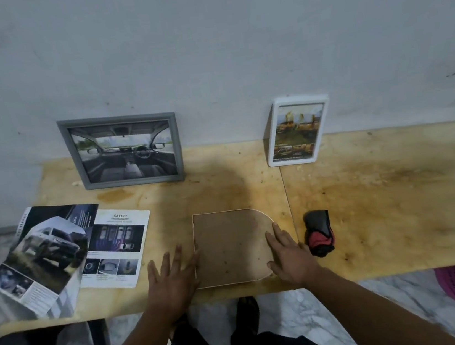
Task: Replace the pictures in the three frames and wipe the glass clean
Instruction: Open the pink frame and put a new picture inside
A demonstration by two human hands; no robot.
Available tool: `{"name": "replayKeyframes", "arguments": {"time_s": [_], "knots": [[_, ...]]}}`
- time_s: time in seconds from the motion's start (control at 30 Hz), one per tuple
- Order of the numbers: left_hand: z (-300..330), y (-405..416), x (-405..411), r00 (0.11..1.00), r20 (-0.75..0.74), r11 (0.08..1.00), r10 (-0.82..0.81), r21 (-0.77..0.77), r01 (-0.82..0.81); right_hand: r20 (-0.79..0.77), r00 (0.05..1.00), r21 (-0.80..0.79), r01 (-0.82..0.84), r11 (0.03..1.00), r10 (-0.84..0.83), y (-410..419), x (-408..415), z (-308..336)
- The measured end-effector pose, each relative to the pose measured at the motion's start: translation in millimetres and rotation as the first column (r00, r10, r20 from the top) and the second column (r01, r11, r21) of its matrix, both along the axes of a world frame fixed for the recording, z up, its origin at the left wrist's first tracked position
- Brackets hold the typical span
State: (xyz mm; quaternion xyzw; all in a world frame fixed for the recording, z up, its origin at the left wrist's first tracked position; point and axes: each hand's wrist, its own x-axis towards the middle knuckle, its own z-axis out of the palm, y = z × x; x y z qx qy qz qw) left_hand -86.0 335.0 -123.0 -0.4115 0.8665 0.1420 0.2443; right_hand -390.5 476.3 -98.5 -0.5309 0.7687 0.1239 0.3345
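Both hands lie flat, fingers straight, flanking the face-down frame.

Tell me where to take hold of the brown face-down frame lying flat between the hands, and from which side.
Probably best by its two long side edges. The brown face-down frame lies flat on the plywood table, so the top offers no grip. The left hand and right hand already flank it, fingers straight. Curl fingertips under the straight left edge and the right edge below the rounded corner.

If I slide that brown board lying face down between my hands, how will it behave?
The brown board looks flat and thin, so probably stiff and light. Lying flush on the table, it should slide easily, though lifting an edge may be fiddly.
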Motion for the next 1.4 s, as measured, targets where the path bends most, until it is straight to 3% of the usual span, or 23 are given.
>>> {"name": "replayKeyframes", "arguments": {"time_s": [0.17, 0.33, 0.5, 0.63, 0.73, 0.83, 0.93, 1.0, 1.1, 1.2, 1.27, 1.4], "knots": [[-3.8, -1.2, 2.9, 0.998, -0.058, 1.000, -0.009, -0.028, 0.008, 0.013, 1.000, 0.017, 0.014, 1.000, -0.014, 1.7, -3.9, 0.3], [-8.6, -1.5, 5.0, 1.000, -0.019, 1.000, -0.016, -0.018, 0.016, 0.029, 0.999, 0.041, 0.041, 0.998, -0.042, 1.4, -7.3, -6.9], [-5.4, 5.9, -10.1, 0.996, 0.030, 0.991, 0.087, 0.104, -0.089, -0.029, 0.999, 0.088, -0.013, 0.996, 0.015, 1.4, -5.2, -10.5], [2.5, 11.9, -21.9, 0.991, 0.001, 0.991, 0.137, 0.013, -0.137, -0.027, 0.999, 0.102, -0.032, 0.994, 0.035, -3.2, 1.0, -4.2], [17.1, 8.9, -26.2, 0.984, -0.019, 0.982, 0.179, 0.067, -0.177, 0.016, 1.000, 0.032, -0.002, 0.999, 0.002, -2.0, -1.9, -2.0], [23.5, 6.5, -27.0, 0.968, -0.106, 0.968, 0.228, 0.135, -0.213, 0.125, 0.976, -0.136, 0.196, 0.971, -0.179, 4.3, -4.5, 0.9], [32.6, 11.1, -35.9, 0.930, -0.143, 0.911, 0.338, 0.296, -0.286, 0.319, 0.810, -0.263, 0.575, 0.775, -0.493, 10.3, 0.6, 3.5], [34.1, 14.7, -42.1, 0.911, -0.178, 0.886, 0.373, 0.359, -0.292, 0.479, 0.589, -0.129, 0.780, 0.612, -0.651, 10.5, 2.9, 3.3], [32.1, 25.4, -45.8, 0.912, -0.189, 0.891, 0.365, 0.354, -0.283, 0.590, 0.289, 0.110, 0.896, 0.430, -0.754, 9.7, 2.1, -1.6], [26.0, 37.2, -39.9, 0.911, -0.181, 0.894, 0.371, 0.334, -0.298, 0.662, 0.037, 0.278, 0.915, 0.291, -0.749, 11.9, 1.1, -3.2], [23.4, 41.7, -36.8, 0.910, -0.196, 0.899, 0.366, 0.328, -0.291, 0.701, -0.034, 0.317, 0.910, 0.268, -0.712, 12.8, 0.4, -3.8], [22.4, 43.2, -36.0, 0.910, -0.183, 0.902, 0.372, 0.302, -0.308, 0.696, 0.017, 0.266, 0.922, 0.280, -0.718, 9.0, 1.8, -2.1]]}}
